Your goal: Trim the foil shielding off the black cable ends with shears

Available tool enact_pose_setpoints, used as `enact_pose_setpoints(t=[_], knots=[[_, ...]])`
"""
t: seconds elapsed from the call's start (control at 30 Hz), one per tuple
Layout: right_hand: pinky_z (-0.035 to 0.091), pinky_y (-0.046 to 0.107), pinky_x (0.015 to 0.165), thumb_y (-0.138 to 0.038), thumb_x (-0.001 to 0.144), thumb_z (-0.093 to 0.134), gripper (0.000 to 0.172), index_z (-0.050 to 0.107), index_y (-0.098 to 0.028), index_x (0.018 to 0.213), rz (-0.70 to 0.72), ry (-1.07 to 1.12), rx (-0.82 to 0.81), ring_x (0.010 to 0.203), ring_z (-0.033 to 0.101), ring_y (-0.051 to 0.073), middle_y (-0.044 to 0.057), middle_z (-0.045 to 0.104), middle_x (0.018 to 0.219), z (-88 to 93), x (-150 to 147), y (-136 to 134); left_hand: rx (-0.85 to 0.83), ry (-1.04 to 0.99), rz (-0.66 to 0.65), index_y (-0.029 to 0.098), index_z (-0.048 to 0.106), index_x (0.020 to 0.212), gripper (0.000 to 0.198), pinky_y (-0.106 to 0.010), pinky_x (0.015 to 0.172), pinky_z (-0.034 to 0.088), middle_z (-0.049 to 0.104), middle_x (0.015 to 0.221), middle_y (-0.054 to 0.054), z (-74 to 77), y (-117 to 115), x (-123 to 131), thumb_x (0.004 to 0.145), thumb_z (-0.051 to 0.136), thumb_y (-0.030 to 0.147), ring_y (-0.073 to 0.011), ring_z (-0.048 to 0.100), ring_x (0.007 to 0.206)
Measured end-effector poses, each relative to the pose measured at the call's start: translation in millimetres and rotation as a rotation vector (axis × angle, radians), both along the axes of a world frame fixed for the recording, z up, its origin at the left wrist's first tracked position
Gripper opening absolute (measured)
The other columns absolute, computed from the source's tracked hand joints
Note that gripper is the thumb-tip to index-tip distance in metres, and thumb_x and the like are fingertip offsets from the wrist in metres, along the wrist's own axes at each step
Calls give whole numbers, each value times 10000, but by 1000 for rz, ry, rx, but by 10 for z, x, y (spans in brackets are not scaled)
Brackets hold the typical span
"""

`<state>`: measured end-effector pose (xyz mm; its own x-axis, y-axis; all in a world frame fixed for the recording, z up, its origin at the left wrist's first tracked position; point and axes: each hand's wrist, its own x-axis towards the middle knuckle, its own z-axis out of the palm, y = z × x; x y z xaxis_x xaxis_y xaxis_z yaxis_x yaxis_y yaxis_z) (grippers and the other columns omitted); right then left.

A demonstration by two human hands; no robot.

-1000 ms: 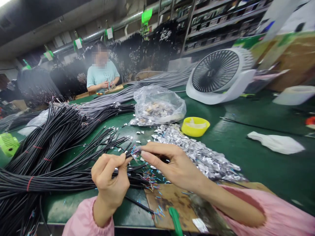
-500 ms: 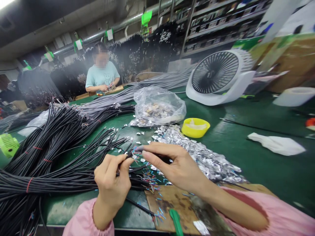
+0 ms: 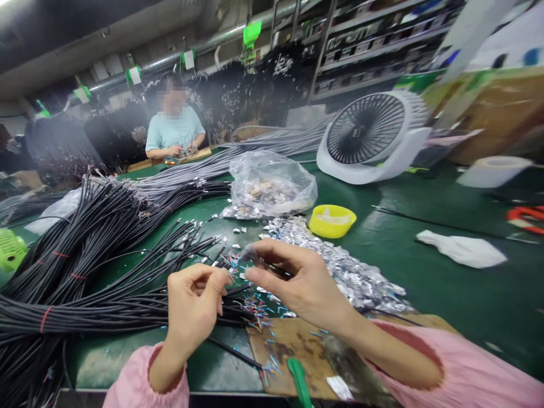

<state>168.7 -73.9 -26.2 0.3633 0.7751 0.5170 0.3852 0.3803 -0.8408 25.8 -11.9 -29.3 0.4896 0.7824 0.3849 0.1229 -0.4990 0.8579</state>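
Observation:
My left hand (image 3: 193,309) is closed, pinching a thin black cable (image 3: 238,290) near its stripped end, where coloured wire tips (image 3: 233,262) stick out. My right hand (image 3: 293,283) hovers just right of it, thumb and forefinger pinched at those wire tips; what they grip is too small to tell apart. Both hands work above a large spread of black cables (image 3: 85,266) lying across the green table (image 3: 425,272). A heap of silver foil scraps (image 3: 352,275) lies just behind my right hand. Both sleeves are pink.
A worn wooden board (image 3: 293,345) with a green-handled tool (image 3: 300,379) lies at the near edge. Behind stand a yellow bowl (image 3: 332,221), a clear plastic bag (image 3: 272,184), a white fan (image 3: 374,136) and a white cloth (image 3: 461,249). Another person (image 3: 174,133) works at the far end.
My left hand has turned and dropped slightly, fingers curling tighter on the cable. My right hand's pinch has shifted a little lower and closer. The view has drifted slightly to the right.

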Motion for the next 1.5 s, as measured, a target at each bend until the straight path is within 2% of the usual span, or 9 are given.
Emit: enact_pose_setpoints(t=[0.27, 0.47, 0.7, 0.87, 1.0, 1.13, 1.23, 1.43, 1.5], knots=[[293, 212, 415, -228, 691, 568, 165, 486, -175, 558, 67, 81, -61, 451, 332, 77, -50, 383, 503, 42, -25, 12, 176, -10, 87, 177, 635, 567, 255, -212, 351, 308, 555, 454, -10, 13, -75, 58, 795, 573, 273, -98, 454, 367], [324, 224, 464, -276, 698, 624, 211, 484, -179, 573, 74, 60, -57, 508, 385, 94, -34, 428, 550, 32, -1, 23, 221, 29, 128, 183, 655, 621, 161, -211, 460, 390, 605, 541, 3, -64, -76, 35, 770, 610, 224, -106, 529, 479], [319, 232, 480, -605, 642, 659, 461, 505, -171, 653, 445, 285, -172, 531, 380, 95, -31, 427, 592, -3, 60, 101, 164, 63, 31, 172, 653, 641, 195, -213, 489, 400, 604, 562, 3, -96, -4, 52, 804, 562, 229, -109, 537, 512], [258, 223, 448, -576, 628, 675, 452, 461, -179, 661, 341, 302, -234, 495, 307, 80, -59, 359, 558, -23, 57, 158, 142, -1, 105, 176, 627, 637, 115, -197, 474, 383, 562, 579, 20, -138, 2, 69, 744, 632, 217, -95, 511, 515], [232, 223, 424, -516, 698, 619, 371, 456, -187, 748, 489, 348, -258, 447, 252, 72, -78, 316, 550, -29, 46, 119, 118, -20, 95, 174, 636, 647, 123, -200, 479, 381, 572, 584, 10, -124, -6, 78, 754, 612, 230, -105, 514, 533], [317, 256, 530, -239, 788, 504, 142, 422, -199, 679, 220, -139, -4, 578, 381, 122, -15, 411, 629, -5, 44, 91, -20, 62, 21, 148, 625, 600, 249, -196, 433, 341, 559, 527, 0, -45, -7, 64, 792, 545, 284, -96, 475, 477], [332, 267, 544, -125, 787, 437, 138, 404, -205, 680, 15, -350, 121, 598, 406, 137, -4, 415, 633, -18, 44, 101, -86, 57, -26, 140, 609, 555, 307, -193, 389, 285, 521, 480, 7, 4, -4, 51, 784, 540, 332, -78, 415, 421], [311, 248, 445, -353, 849, 481, 210, 411, -210, 711, -167, 15, 59, 487, 371, 112, -32, 377, 570, -40, 107, 123, -163, 21, -6, 140, 594, 524, 308, -190, 371, 259, 474, 442, 23, 32, -3, 27, 750, 566, 348, -65, 362, 393], [301, 243, 439, -451, 825, 521, 287, 447, -199, 709, -101, 47, 18, 483, 360, 102, -33, 387, 573, -11, 108, 115, -175, 7, -5, 142, 582, 515, 303, -189, 371, 264, 465, 434, 27, 35, -6, 22, 745, 570, 341, -61, 352, 386]])
